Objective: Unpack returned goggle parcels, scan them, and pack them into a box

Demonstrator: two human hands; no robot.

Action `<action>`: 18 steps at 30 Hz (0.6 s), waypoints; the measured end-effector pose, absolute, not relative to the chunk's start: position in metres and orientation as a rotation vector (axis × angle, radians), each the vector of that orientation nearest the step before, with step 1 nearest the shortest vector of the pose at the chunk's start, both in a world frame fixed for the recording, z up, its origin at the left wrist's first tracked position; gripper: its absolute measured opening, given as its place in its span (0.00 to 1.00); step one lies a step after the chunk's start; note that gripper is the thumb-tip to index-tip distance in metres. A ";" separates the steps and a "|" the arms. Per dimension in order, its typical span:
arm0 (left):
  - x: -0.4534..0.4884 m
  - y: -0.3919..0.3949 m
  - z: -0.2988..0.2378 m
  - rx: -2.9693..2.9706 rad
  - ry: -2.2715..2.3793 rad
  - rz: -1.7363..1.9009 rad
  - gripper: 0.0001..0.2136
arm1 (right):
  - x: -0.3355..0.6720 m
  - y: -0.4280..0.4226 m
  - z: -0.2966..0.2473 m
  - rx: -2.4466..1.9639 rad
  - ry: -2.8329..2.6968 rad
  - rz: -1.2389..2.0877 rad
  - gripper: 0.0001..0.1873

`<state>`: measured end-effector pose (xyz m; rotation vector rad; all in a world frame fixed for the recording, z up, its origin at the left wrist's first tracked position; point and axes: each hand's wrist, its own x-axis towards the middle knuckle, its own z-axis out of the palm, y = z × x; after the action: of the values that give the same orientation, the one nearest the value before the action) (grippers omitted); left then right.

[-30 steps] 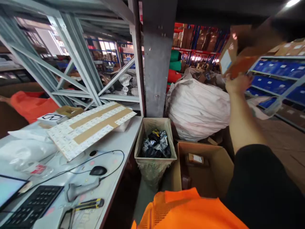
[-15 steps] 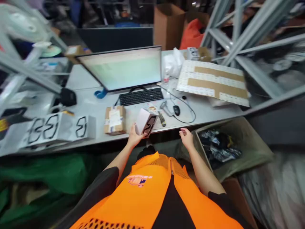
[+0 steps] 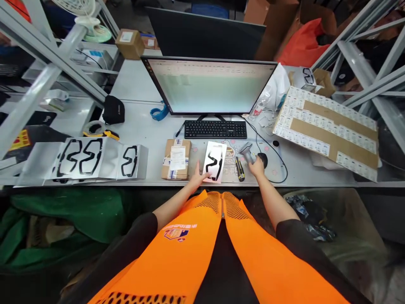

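My left hand [image 3: 198, 176] is at the lower left corner of a white box [image 3: 213, 162] with a black curvy outline printed on it. Its thumb lies over the box's near edge, with another finger pointing up along the left side. The fingers of my right hand [image 3: 257, 166] are closed round the handle of a grey barcode scanner [image 3: 247, 151], beside the black mouse [image 3: 263, 158]. Between the two hands lies a yellow and black box cutter [image 3: 239, 169]. A taped brown parcel [image 3: 176, 159] with a paper label sits left of the white box.
Behind the hands stand a keyboard [image 3: 215, 129] and a monitor [image 3: 209, 86]. More white boxes [image 3: 85, 158] line the desk's left side, below a tape roll [image 3: 95, 128]. A large flat carton [image 3: 329, 131] leans at right, above a bin [image 3: 351, 211] holding dark plastic bags.
My right hand has moved from the desk's front edge to the scanner and closed on it. The white box, tilted in my left hand before, now has its printed face turned up.
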<state>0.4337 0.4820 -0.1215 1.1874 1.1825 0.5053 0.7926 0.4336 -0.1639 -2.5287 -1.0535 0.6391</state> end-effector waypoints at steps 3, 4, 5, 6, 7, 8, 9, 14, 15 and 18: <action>0.448 0.495 -0.109 0.682 1.035 0.347 0.43 | 0.782 0.457 -0.169 -2.596 -1.092 0.686 0.40; 0.452 0.498 -0.104 0.569 1.002 0.301 0.39 | 0.779 0.463 -0.170 -2.615 -1.090 0.707 0.40; 0.454 0.501 -0.100 0.483 0.986 0.265 0.36 | 0.775 0.468 -0.171 -2.631 -1.081 0.720 0.40; 0.456 0.503 -0.096 0.419 0.986 0.244 0.36 | 0.772 0.472 -0.172 -2.646 -1.067 0.721 0.39; 0.457 0.505 -0.093 0.374 0.993 0.234 0.35 | 0.769 0.476 -0.172 -2.661 -1.048 0.712 0.39; 0.458 0.506 -0.090 0.346 1.002 0.231 0.34 | 0.767 0.479 -0.172 -2.675 -1.027 0.694 0.40; 0.459 0.506 -0.087 0.330 1.010 0.230 0.34 | 0.764 0.481 -0.173 -2.688 -1.006 0.673 0.41; 0.468 0.510 -0.082 0.332 1.022 0.226 0.38 | 0.756 0.492 -0.161 -2.727 -0.937 0.636 0.42; 0.471 0.511 -0.082 0.339 1.034 0.219 0.39 | 0.757 0.491 -0.153 -2.729 -0.936 0.653 0.39; 0.479 0.513 -0.087 0.356 1.055 0.204 0.40 | 0.764 0.476 -0.115 -2.635 -1.050 0.773 0.28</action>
<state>0.4786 0.5127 -0.0869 0.3563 1.0552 0.2038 0.7644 0.4757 -0.1154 -2.6351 -1.0500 0.7726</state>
